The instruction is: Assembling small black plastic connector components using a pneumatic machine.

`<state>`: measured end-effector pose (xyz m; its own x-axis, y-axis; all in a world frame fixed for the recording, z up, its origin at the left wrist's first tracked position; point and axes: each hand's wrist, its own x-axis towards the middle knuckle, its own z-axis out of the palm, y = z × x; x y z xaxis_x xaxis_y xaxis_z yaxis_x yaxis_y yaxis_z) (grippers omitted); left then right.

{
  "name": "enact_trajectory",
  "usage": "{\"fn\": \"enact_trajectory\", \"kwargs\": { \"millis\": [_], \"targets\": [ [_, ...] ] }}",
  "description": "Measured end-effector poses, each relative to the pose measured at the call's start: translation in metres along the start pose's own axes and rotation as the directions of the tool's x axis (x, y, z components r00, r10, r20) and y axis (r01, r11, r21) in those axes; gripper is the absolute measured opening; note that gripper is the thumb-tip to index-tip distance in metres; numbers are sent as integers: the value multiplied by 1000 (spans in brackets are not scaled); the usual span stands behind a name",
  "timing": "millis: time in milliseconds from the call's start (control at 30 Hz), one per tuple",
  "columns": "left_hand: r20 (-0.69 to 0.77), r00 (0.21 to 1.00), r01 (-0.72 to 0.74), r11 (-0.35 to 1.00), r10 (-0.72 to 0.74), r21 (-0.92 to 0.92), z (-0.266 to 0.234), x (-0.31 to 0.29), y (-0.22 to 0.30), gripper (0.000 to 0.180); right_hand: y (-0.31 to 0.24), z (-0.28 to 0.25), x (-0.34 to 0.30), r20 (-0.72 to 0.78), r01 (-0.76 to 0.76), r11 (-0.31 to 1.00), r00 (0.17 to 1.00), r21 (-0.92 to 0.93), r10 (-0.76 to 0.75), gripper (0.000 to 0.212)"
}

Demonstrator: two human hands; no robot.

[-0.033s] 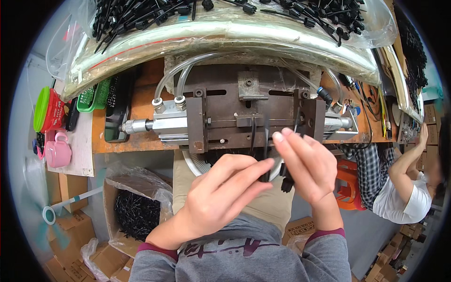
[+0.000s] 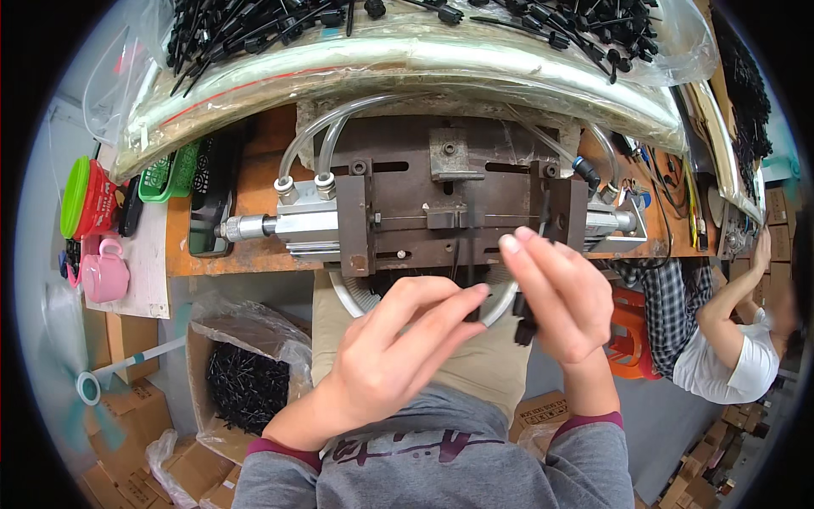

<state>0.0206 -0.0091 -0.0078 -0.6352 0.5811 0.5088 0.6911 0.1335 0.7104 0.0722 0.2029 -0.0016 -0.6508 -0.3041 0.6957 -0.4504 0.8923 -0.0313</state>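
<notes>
My left hand [image 2: 386, 352] is in front of the metal clamping fixture [image 2: 394, 191], thumb and fingers pinched on thin black plastic rods [image 2: 472, 263]. They stand up from the fingertips, partly smeared by motion, in front of the fixture's small central block [image 2: 444, 219]. To its right, my right hand [image 2: 564, 310] is closed on a black plastic rod with a knobbed end [image 2: 525, 329]. The knob hangs below the fingers, while a thin dark length shows above them. Some of each grip is hidden behind the fingers.
Black rods [image 2: 254, 34] lie heaped on a plastic-wrapped ledge behind the fixture. Air cylinders [image 2: 309, 225] with clear hoses flank it. A carton [image 2: 199, 360] of black parts stands at lower left. A pink mug [image 2: 107, 271] is left; a co-worker [image 2: 729, 356] sits at right.
My right hand has shifted slightly right with its black rod. My left hand has moved a little left, and the rods in it have swung left.
</notes>
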Motion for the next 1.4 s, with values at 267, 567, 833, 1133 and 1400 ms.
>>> {"fn": "enact_trajectory", "kwargs": {
  "millis": [267, 567, 833, 1133, 1400],
  "targets": [
    [125, 989, -128, 852, 75, 508, 19, 1, -17, 30, 2, 13, -8, -210, -151, 903, 945, 402, 251, 30],
    [170, 985, -123, 850, 40, 512, 14, 9, -17, 32, -1, -2, -22, -169, -131, 986, 975, 98, 147, 32],
    [-11, 1000, 18, 974, -21, -227, 7, 8, 3, 33, -10, 1, -19, -59, 19, 994, 998, 111, -12, 45],
    [89, 995, -69, 932, 40, 355, 13, 2, -14, 26, -4, -7, -17, -46, -269, 893, 951, 362, 305, 77],
    [152, 988, -99, 853, 23, 512, 18, 7, -16, 32, 2, -6, -23, -25, -284, 730, 924, 621, 382, 65]
  ]
}}
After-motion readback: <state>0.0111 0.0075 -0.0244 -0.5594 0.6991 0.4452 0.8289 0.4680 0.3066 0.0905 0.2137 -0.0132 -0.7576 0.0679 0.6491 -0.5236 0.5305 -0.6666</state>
